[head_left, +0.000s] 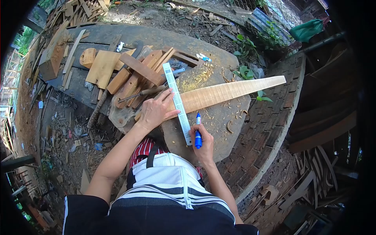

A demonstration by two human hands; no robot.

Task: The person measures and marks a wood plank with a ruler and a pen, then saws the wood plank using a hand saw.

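A long, tapered piece of pale wood (227, 91) lies across the worktop, its narrow end toward the right. Across its left part rests a white ruler (177, 94), running roughly up and down in view. My left hand (153, 111) lies on the wood, fingers spread, with the fingertips and thumb at the ruler's left edge. Just right of the ruler's lower end, my right hand (203, 147) is closed around a blue marker (198, 135). Its tip points away from me and sits below the wood's near edge.
Left of the ruler lie stacked wooden blocks (143, 68) and a tool with a wooden handle (150, 91). Wood shavings (196, 78) scatter over the worktop (219, 133). A curved brick ledge (270, 129) borders the right side. Wood scraps (309, 184) lie beyond it.
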